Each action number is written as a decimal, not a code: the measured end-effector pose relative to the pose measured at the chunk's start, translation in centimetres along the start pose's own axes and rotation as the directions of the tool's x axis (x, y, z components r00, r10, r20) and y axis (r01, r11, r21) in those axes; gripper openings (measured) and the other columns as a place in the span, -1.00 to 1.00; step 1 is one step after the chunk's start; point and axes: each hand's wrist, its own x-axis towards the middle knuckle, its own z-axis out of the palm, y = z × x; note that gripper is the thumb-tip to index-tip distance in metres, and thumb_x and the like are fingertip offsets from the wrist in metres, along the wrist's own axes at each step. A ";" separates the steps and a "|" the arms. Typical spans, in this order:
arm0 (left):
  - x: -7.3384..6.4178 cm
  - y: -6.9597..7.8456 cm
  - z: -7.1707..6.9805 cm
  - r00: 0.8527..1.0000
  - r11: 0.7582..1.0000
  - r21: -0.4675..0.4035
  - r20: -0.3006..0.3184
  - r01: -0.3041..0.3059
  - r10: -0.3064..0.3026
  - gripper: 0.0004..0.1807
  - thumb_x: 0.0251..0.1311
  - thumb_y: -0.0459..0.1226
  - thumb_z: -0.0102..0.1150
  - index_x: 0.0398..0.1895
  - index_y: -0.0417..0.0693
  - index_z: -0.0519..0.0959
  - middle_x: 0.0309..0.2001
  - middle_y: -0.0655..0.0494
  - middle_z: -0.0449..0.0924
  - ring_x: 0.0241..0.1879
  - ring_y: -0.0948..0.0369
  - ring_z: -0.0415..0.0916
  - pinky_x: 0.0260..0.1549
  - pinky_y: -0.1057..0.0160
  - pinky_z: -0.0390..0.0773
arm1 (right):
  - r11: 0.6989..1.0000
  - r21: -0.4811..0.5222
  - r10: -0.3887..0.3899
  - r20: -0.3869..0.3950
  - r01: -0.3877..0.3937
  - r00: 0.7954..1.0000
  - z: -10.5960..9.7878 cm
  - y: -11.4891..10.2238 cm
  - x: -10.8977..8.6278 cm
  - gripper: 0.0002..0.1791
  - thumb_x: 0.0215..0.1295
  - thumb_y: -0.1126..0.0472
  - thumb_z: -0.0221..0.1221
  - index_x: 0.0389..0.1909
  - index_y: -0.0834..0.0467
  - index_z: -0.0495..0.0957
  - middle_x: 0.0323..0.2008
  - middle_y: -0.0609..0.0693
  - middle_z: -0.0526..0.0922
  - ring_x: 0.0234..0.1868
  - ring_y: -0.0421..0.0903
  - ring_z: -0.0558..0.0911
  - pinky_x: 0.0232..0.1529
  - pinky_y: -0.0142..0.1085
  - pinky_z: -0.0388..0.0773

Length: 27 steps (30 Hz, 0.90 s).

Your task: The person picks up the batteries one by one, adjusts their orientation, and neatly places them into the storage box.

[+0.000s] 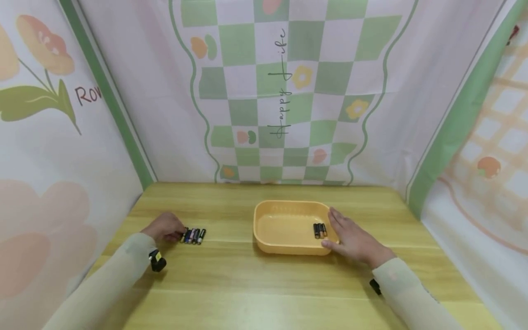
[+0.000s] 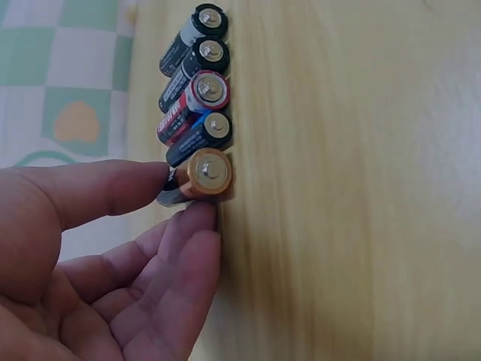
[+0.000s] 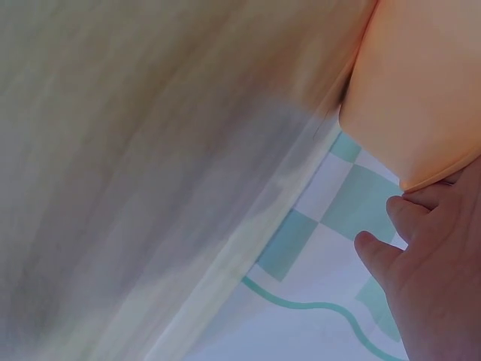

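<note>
At the left of the table, my left hand [image 1: 166, 226] pinches the end battery of a short row between thumb and fingers. That battery [image 2: 208, 174] has a copper-coloured top and lies on its side. Beside it lie several other batteries [image 2: 194, 92], side by side, with dark, red and silver-grey wraps. My right hand [image 1: 358, 240] rests against the right end of a yellow plastic basin [image 1: 288, 250], fingers extended along the rim and thumb at the near corner. Three black and copper batteries [image 1: 320, 230] lie inside the basin, close to its right wall.
The wooden table [image 1: 231, 288] backs onto a curtain [image 1: 276, 105] with a green check print. More printed fabric [image 1: 45, 151] hangs along the left side, and another panel [image 1: 486, 151] hangs at the right.
</note>
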 end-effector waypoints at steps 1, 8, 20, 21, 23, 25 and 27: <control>0.1 0.1 0.0 1.000 1.000 0.019 -0.004 0.005 -0.004 -0.88 0.05 -0.48 0.25 -0.34 -0.39 0.59 -0.48 -0.09 0.60 -0.54 0.12 0.56 -0.50 0.26 0.67 | 1.000 0.000 0.005 0.004 -0.005 1.000 0.0 0.0 0.0 0.04 0.39 -0.36 -0.08 0.49 0.36 -0.20 0.52 0.19 -0.29 0.47 0.23 -0.07 0.42 0.12 -0.02; 0.7 0.1 0.4 0.997 0.990 0.135 -0.065 0.037 -0.029 -0.91 -0.03 -0.46 0.29 -0.45 -0.36 0.61 -0.54 -0.09 0.61 -0.59 0.13 0.56 -0.56 0.27 0.66 | 1.000 0.009 0.024 0.031 -0.025 0.999 -0.1 -0.2 -0.1 0.05 0.38 -0.37 -0.11 0.50 0.33 -0.23 0.52 0.15 -0.32 0.49 0.19 -0.11 0.43 0.09 -0.05; 0.2 0.1 0.7 0.998 0.981 0.194 -0.057 0.000 0.011 -0.94 -0.07 -0.48 0.24 -0.57 -0.27 0.55 -0.56 -0.05 0.56 -0.63 0.18 0.49 -0.61 0.29 0.62 | 1.000 0.013 0.015 0.004 -0.015 1.000 -0.2 -0.4 -0.3 0.03 0.39 -0.35 -0.09 0.50 0.34 -0.20 0.52 0.18 -0.27 0.47 0.23 -0.07 0.42 0.11 -0.02; 0.2 0.0 0.7 0.998 0.981 0.191 -0.055 -0.010 0.021 -0.94 -0.07 -0.49 0.24 -0.57 -0.26 0.55 -0.57 -0.04 0.56 -0.63 0.18 0.49 -0.61 0.29 0.62 | 1.000 0.009 0.009 0.002 -0.009 1.000 -0.2 -0.4 -0.3 0.03 0.39 -0.35 -0.09 0.49 0.36 -0.19 0.52 0.20 -0.27 0.47 0.25 -0.06 0.42 0.12 -0.02; 0.3 -0.2 0.6 0.998 0.982 0.186 -0.056 -0.020 0.031 -0.95 -0.10 -0.49 0.25 -0.57 -0.27 0.56 -0.57 -0.04 0.55 -0.63 0.18 0.49 -0.61 0.29 0.62 | 1.000 -0.004 0.010 0.007 -0.010 1.000 -0.3 -0.5 -0.2 0.04 0.39 -0.36 -0.11 0.49 0.37 -0.18 0.52 0.20 -0.27 0.48 0.23 -0.08 0.43 0.11 -0.05; 0.4 -0.5 0.4 0.998 0.985 0.171 -0.049 -0.031 0.040 -0.95 -0.12 -0.49 0.26 -0.53 -0.31 0.59 -0.56 -0.04 0.56 -0.62 0.18 0.50 -0.60 0.28 0.63 | 1.000 -0.015 0.013 0.020 -0.013 1.000 -0.5 -0.5 -0.2 0.04 0.39 -0.37 -0.13 0.49 0.36 -0.19 0.52 0.19 -0.28 0.49 0.21 -0.12 0.44 0.09 -0.09; 0.5 -0.7 0.2 0.998 0.988 0.146 -0.031 -0.049 0.055 -0.91 -0.12 -0.50 0.27 -0.48 -0.36 0.61 -0.52 -0.05 0.58 -0.59 0.16 0.52 -0.57 0.27 0.65 | 1.000 -0.029 0.010 0.030 -0.009 1.000 -0.7 -0.5 -0.1 0.03 0.40 -0.37 -0.14 0.48 0.37 -0.18 0.51 0.20 -0.28 0.49 0.20 -0.14 0.44 0.10 -0.12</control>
